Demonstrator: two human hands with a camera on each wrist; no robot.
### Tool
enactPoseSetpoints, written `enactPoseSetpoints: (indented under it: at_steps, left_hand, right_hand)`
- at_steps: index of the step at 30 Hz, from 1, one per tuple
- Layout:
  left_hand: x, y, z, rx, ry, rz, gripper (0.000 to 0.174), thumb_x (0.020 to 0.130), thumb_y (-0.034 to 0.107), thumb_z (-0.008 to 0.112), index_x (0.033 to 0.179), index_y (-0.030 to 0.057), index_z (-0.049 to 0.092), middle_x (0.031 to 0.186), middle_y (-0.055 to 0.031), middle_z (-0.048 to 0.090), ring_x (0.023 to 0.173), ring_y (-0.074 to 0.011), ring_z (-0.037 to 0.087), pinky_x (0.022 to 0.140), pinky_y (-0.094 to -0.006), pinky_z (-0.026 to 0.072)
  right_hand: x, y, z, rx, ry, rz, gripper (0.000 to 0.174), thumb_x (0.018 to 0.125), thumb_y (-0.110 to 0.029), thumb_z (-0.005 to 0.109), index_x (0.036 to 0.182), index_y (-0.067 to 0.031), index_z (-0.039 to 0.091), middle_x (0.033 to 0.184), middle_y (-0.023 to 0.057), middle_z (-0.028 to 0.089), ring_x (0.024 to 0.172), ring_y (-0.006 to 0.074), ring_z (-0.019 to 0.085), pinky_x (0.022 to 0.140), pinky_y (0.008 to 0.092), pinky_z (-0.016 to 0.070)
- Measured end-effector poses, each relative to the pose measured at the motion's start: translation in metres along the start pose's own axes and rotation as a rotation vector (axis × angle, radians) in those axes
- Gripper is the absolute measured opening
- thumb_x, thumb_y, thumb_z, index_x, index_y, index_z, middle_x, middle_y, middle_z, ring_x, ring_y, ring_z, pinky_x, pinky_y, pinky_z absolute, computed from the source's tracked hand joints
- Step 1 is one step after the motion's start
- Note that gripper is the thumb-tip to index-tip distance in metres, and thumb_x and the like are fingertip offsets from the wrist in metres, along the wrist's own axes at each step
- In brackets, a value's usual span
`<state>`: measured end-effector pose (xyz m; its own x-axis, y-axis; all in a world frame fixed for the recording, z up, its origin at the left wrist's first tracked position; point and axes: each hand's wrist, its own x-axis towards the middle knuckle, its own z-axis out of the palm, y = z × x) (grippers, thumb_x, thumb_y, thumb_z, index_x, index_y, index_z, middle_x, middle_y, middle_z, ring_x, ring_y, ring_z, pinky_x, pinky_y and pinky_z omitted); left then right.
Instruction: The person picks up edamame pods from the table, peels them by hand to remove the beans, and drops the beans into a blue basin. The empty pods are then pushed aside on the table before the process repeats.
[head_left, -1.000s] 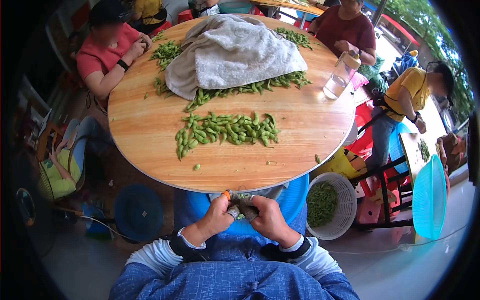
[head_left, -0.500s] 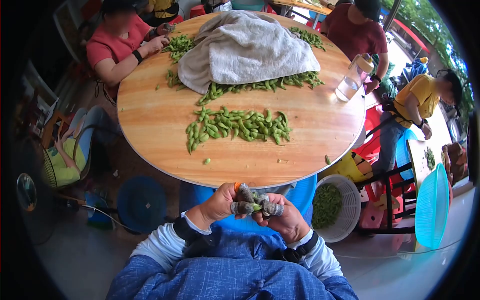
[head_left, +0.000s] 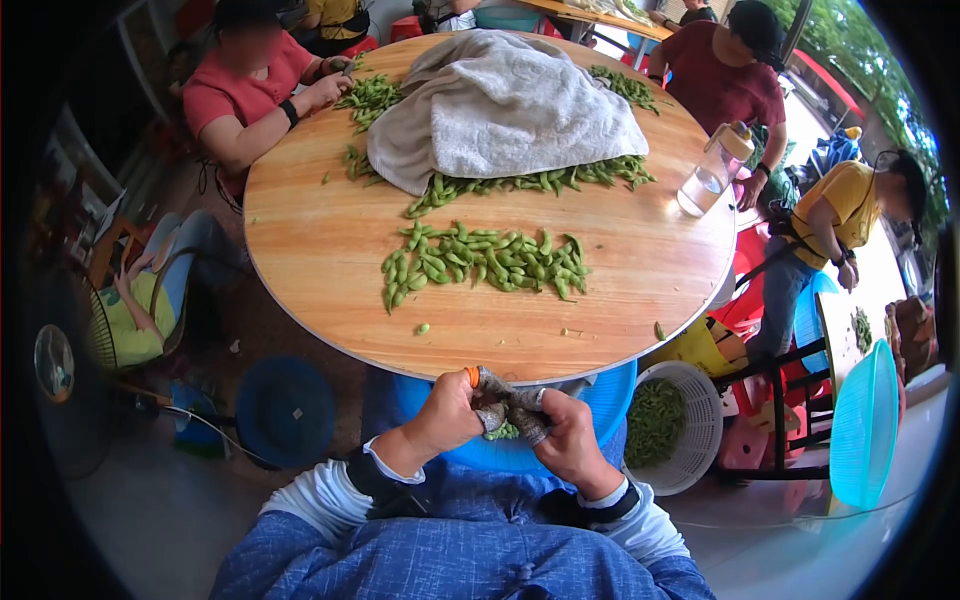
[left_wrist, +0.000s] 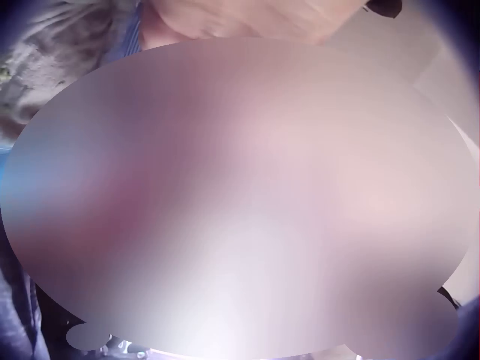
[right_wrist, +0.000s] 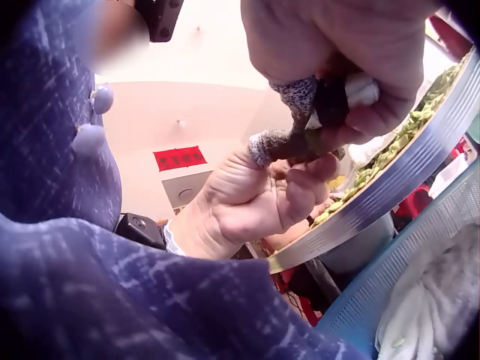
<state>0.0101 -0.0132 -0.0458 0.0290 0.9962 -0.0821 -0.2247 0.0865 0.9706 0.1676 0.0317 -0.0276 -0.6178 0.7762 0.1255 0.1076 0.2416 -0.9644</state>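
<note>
Above the blue basin (head_left: 610,400), at the round table's near edge, both hands meet fingertip to fingertip. My left hand (head_left: 440,420) has curled fingers, an orange band and grey finger covers. My right hand (head_left: 572,440), also in grey covers, bends its fingers against the left ones. Both pinch a green pod, mostly hidden by the covers. Pale green beans (head_left: 503,431) show just below the fingertips; whether held or in the basin, I cannot tell. In the right wrist view the right hand (right_wrist: 337,52) is above the left hand (right_wrist: 255,202). The left wrist view is largely blurred.
On the wooden table (head_left: 330,270) lie a pile of pods (head_left: 490,260), more pods under a grey towel (head_left: 530,110), and a bottle (head_left: 705,180) at right. A white basket (head_left: 700,430) of pods stands right of my knees. Several people sit around.
The fingers have drawn closer together and turned downward, covering the green pod seen between them half a second ago. The head view has shifted slightly, so the table appears farther right.
</note>
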Motion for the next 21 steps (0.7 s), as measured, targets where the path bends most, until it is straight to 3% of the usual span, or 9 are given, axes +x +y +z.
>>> enactPoseSetpoints:
  at_steps: [2, 5, 10, 14, 16, 17, 18, 20, 21]
  left_hand:
    - [0.001, -0.008, -0.001, -0.055, 0.011, -0.004, 0.018, 0.073, -0.007, 0.056, 0.090, -0.0008, 0.054, 0.084, -0.0043, 0.058, 0.074, -0.0117, 0.056, 0.066, -0.0246, 0.0458]
    - [0.000, -0.012, -0.001, -0.157, 0.012, -0.031, 0.019, 0.074, -0.007, 0.054, 0.091, 0.0004, 0.051, 0.085, -0.0055, 0.058, 0.072, -0.0119, 0.055, 0.064, -0.0243, 0.0452]
    - [-0.003, -0.006, -0.002, -0.352, -0.045, -0.128, 0.016, 0.076, -0.005, 0.051, 0.090, 0.0016, 0.051, 0.084, -0.0065, 0.058, 0.065, -0.0100, 0.052, 0.060, -0.0222, 0.0427]
    - [-0.005, 0.013, -0.012, -0.098, 0.000, -0.002, 0.016, 0.077, -0.008, 0.049, 0.089, 0.0022, 0.052, 0.083, -0.0060, 0.058, 0.072, -0.0116, 0.054, 0.064, -0.0242, 0.0442]
    - [-0.009, 0.008, -0.029, 0.079, 0.081, 0.193, 0.017, 0.077, -0.009, 0.048, 0.088, 0.0021, 0.053, 0.082, -0.0055, 0.058, 0.075, -0.0123, 0.055, 0.067, -0.0250, 0.0447]
    - [-0.009, 0.017, -0.037, 0.181, 0.177, 0.200, 0.018, 0.077, -0.011, 0.047, 0.088, 0.0010, 0.055, 0.083, -0.0045, 0.058, 0.080, -0.0127, 0.056, 0.071, -0.0250, 0.0446]
    - [-0.004, 0.018, -0.048, 0.489, 0.304, 0.300, 0.016, 0.076, -0.006, 0.049, 0.089, 0.0000, 0.056, 0.079, -0.0064, 0.059, 0.072, -0.0120, 0.056, 0.062, -0.0237, 0.0449]
    - [0.006, 0.025, -0.065, 0.825, 0.505, 0.432, 0.019, 0.071, -0.006, 0.052, 0.087, 0.0012, 0.058, 0.080, -0.0110, 0.059, 0.071, -0.0213, 0.058, 0.062, -0.0285, 0.0459]
    - [0.012, 0.024, -0.072, 0.939, 0.509, 0.435, 0.018, 0.069, -0.004, 0.053, 0.086, 0.0018, 0.058, 0.080, -0.0118, 0.058, 0.072, -0.0242, 0.057, 0.063, -0.0306, 0.0459]
  right_hand:
    - [0.000, 0.004, -0.001, -0.014, -0.023, 0.012, 0.008, 0.072, 0.002, 0.057, 0.078, 0.0041, 0.054, 0.067, 0.0095, 0.054, 0.063, 0.0122, 0.050, 0.057, 0.0262, 0.0413]
    - [-0.001, 0.010, 0.002, 0.356, -0.032, 0.128, 0.012, 0.077, -0.002, 0.057, 0.087, 0.0037, 0.056, 0.076, 0.0050, 0.059, 0.069, 0.0103, 0.052, 0.062, 0.0240, 0.0425]
    - [-0.003, 0.010, -0.016, 0.595, -0.105, 0.256, 0.018, 0.081, -0.009, 0.055, 0.094, 0.0020, 0.056, 0.086, 0.0028, 0.060, 0.075, 0.0082, 0.053, 0.066, 0.0219, 0.0428]
    - [-0.015, 0.022, -0.049, 0.574, 0.056, 0.281, 0.021, 0.078, -0.013, 0.056, 0.092, 0.0018, 0.057, 0.077, 0.0034, 0.059, 0.062, 0.0098, 0.051, 0.057, 0.0214, 0.0402]
    - [-0.031, 0.027, -0.079, 0.347, 0.288, 0.415, 0.019, 0.077, -0.008, 0.053, 0.092, 0.0022, 0.057, 0.075, 0.0042, 0.058, 0.059, 0.0100, 0.050, 0.055, 0.0228, 0.0398]
    - [-0.043, 0.049, -0.103, 0.034, 0.354, 0.377, 0.020, 0.076, -0.005, 0.052, 0.094, 0.0026, 0.057, 0.073, 0.0058, 0.059, 0.060, 0.0120, 0.051, 0.056, 0.0247, 0.0406]
    - [-0.055, 0.069, -0.122, -0.279, 0.415, 0.333, 0.022, 0.074, -0.002, 0.051, 0.095, 0.0031, 0.057, 0.071, 0.0074, 0.059, 0.061, 0.0141, 0.052, 0.057, 0.0266, 0.0414]
    - [-0.071, 0.068, -0.138, -0.851, 0.517, 0.488, 0.020, 0.073, -0.001, 0.052, 0.091, 0.0053, 0.057, 0.071, 0.0108, 0.059, 0.060, 0.0155, 0.052, 0.058, 0.0282, 0.0416]
    - [-0.080, 0.079, -0.148, -0.780, 0.561, 0.421, 0.020, 0.073, -0.002, 0.052, 0.091, 0.0058, 0.057, 0.071, 0.0112, 0.059, 0.061, 0.0153, 0.053, 0.058, 0.0280, 0.0417]
